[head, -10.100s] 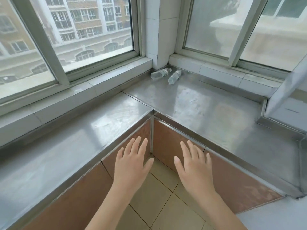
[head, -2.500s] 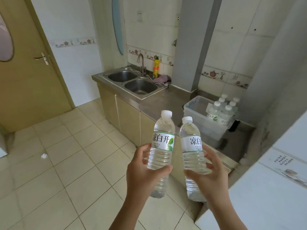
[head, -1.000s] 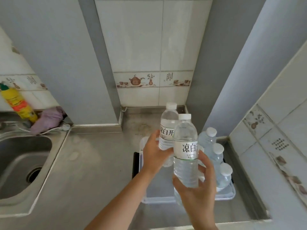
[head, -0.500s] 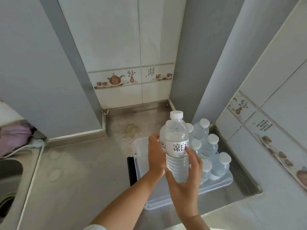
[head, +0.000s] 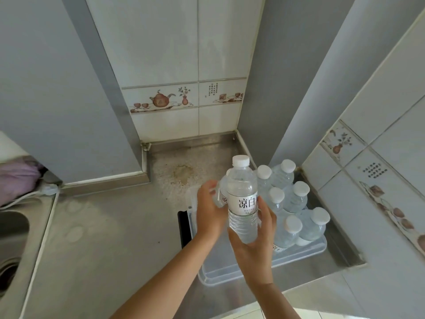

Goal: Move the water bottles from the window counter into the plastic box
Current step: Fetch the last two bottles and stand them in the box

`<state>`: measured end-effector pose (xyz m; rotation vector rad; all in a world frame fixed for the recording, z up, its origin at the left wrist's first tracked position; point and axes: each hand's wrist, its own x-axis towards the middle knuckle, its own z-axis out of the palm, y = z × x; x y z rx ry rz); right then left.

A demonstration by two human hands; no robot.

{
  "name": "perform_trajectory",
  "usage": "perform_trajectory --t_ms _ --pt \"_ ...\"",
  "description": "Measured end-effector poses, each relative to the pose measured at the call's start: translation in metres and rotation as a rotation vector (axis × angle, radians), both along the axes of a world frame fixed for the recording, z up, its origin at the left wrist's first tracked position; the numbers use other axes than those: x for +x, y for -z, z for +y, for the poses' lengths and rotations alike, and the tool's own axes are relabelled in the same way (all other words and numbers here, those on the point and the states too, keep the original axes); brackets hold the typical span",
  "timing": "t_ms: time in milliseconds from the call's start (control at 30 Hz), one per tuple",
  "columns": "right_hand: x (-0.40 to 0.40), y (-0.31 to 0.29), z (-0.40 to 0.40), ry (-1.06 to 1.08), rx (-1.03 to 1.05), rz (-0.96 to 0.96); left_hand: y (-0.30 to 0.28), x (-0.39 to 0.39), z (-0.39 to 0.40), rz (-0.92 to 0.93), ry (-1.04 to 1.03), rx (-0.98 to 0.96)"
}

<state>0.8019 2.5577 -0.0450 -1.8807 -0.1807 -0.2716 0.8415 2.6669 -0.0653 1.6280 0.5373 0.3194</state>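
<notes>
Clear plastic bottle with white cap point(head: 242, 199) stands upright in my right hand point(head: 255, 245), fingers wrapped round it. My left hand point(head: 208, 217) grips a second clear bottle point(head: 221, 192) behind. Both hang over the translucent plastic box point(head: 230, 270), beside six capped bottles point(head: 296, 196) inside.
</notes>
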Motion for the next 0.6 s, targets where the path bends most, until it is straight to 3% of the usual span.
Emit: perform_trajectory --t_ms 100,200,333,600 --pt "0.004 0.006 0.000 -0.008 -0.012 0.028 -0.023 -0.016 0.005 -0.220 0.008 -0.126" --pt "0.008 0.012 0.001 -0.030 -0.090 0.028 -0.037 -0.025 0.011 -0.309 0.119 -0.121" --pt "0.012 0.018 0.003 -0.042 -0.158 0.050 -0.038 -0.024 0.011 -0.369 0.265 0.100" --pt "0.010 0.018 0.003 -0.015 -0.227 0.087 -0.013 -0.021 -0.005 -0.376 0.214 0.304"
